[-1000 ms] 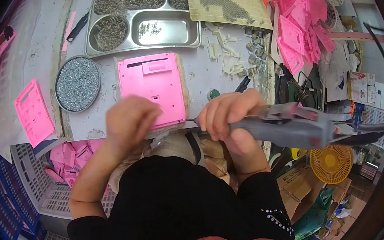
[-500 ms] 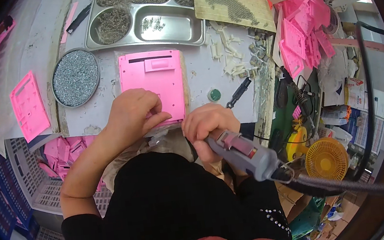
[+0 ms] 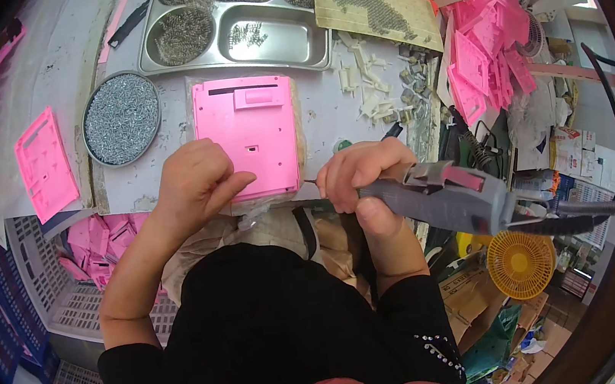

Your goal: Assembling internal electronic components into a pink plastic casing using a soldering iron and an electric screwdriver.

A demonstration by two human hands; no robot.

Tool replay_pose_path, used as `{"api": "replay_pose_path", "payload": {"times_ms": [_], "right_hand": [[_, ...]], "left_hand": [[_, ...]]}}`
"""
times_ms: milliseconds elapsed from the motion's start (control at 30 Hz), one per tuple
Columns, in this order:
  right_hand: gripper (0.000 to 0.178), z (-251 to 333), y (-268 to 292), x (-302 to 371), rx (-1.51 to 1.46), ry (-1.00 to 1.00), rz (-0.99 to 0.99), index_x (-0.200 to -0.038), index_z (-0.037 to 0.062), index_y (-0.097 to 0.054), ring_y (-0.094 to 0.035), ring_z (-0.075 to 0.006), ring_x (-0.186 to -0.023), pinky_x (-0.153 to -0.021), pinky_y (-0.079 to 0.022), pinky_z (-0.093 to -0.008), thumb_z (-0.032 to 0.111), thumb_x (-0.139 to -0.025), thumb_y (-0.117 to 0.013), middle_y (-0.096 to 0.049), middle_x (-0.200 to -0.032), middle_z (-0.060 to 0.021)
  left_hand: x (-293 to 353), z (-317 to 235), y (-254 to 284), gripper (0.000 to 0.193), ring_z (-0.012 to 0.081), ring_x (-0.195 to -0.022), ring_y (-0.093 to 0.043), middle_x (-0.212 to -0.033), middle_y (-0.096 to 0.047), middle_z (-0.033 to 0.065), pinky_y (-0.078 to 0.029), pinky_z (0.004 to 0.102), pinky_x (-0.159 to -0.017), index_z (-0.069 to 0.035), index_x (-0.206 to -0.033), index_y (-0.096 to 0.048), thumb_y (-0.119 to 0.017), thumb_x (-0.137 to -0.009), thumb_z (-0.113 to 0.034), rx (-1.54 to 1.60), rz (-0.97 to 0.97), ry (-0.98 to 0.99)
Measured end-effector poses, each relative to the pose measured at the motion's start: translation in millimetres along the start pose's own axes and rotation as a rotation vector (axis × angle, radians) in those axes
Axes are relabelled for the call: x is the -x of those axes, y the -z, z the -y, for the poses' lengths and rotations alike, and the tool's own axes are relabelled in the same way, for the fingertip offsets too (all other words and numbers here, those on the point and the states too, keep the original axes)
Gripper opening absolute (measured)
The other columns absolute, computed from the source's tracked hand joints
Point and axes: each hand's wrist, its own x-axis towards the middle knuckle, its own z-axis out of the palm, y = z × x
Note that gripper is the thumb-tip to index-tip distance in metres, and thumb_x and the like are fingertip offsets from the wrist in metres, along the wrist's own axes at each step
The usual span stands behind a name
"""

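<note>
A pink plastic case (image 3: 269, 131) lies flat on the table before me, a slot at its far end and a small square opening near its middle. My left hand (image 3: 198, 176) is curled at its near left edge, the thumb stretched over the pink surface; whatever its folded fingers contain is hidden. In my right hand (image 3: 367, 177) is a grey electric screwdriver (image 3: 439, 197), held almost level. Its thin bit points left, at the near right corner of the case; I cannot tell whether it touches.
A round dish of small screws (image 3: 120, 119) stands left, beside a loose pink panel (image 3: 46, 166). Beyond the case sits a metal compartment tray (image 3: 238, 65) of small metal parts. White plastic pieces (image 3: 367, 81) lie right of the case, pink parts (image 3: 471, 57) beyond, a yellow fan (image 3: 522, 264) below.
My right hand and the screwdriver have swung right and slightly away from me, now more level. My left hand has drawn back left, uncovering the square opening in the case.
</note>
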Motion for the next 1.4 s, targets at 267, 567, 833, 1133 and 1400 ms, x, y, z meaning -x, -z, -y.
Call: {"api": "replay_pose_path", "payload": {"times_ms": [267,567,833,1133,1400], "right_hand": [[0.032,15,-13,-11,-0.114,0.008,-0.03,-0.105,0.0104,-0.051,-0.055,-0.017,-0.054,-0.059,-0.051,-0.0352,0.027,-0.092,-0.075,-0.054,-0.063,-0.0015],[0.033,24,-27,-18,-0.115,0.029,0.032,-0.103,0.0124,-0.051,-0.055,-0.0159,-0.051,-0.059,-0.052,-0.0345,0.031,-0.093,-0.076,-0.055,-0.061,0.0002],[0.035,23,-29,-19,-0.099,0.001,0.009,-0.102,0.0116,-0.051,-0.054,-0.0164,-0.052,-0.057,-0.05,-0.0346,0.033,-0.093,-0.076,-0.052,-0.061,0.0],[0.026,22,27,-65,0.201,0.094,-0.283,-0.112,-0.0005,-0.056,-0.059,-0.0122,-0.057,-0.058,-0.054,-0.0303,0.006,-0.091,-0.071,-0.063,-0.075,-0.0062],[0.024,-8,21,-71,0.576,-0.019,-0.358,-0.106,0.0015,-0.06,-0.061,-0.0101,-0.055,-0.045,-0.045,-0.0236,0.007,-0.089,-0.076,-0.063,-0.072,-0.0047]], "left_hand": [[8,-22,-30,0.026,0.0273,-0.075,-0.067,-0.09,-0.071,0.0073,-0.052,0.0382,-0.068,-0.007,-0.098,-0.065,-0.082,-0.078,-0.007,0.017,-0.031,-0.152],[5,-32,-37,0.024,0.0257,-0.079,-0.068,-0.093,-0.072,0.0072,-0.052,0.0375,-0.069,-0.006,-0.099,-0.067,-0.081,-0.08,-0.007,0.049,-0.062,-0.184],[4,-33,-37,0.034,0.0268,-0.083,-0.066,-0.091,-0.069,0.0058,-0.051,0.0394,-0.076,-0.005,-0.103,-0.066,-0.085,-0.076,-0.015,-0.054,-0.12,-0.219],[-1,-25,2,0.064,0.0397,-0.124,-0.054,-0.132,-0.059,0.017,-0.041,0.0507,-0.107,-0.005,-0.125,-0.061,-0.088,-0.07,-0.021,-0.306,0.028,-0.013],[-45,-42,6,0.057,0.0348,-0.114,-0.06,-0.129,-0.059,0.018,-0.049,0.0428,-0.097,-0.003,-0.127,-0.059,-0.084,-0.076,-0.011,0.031,-0.206,-0.044]]}}
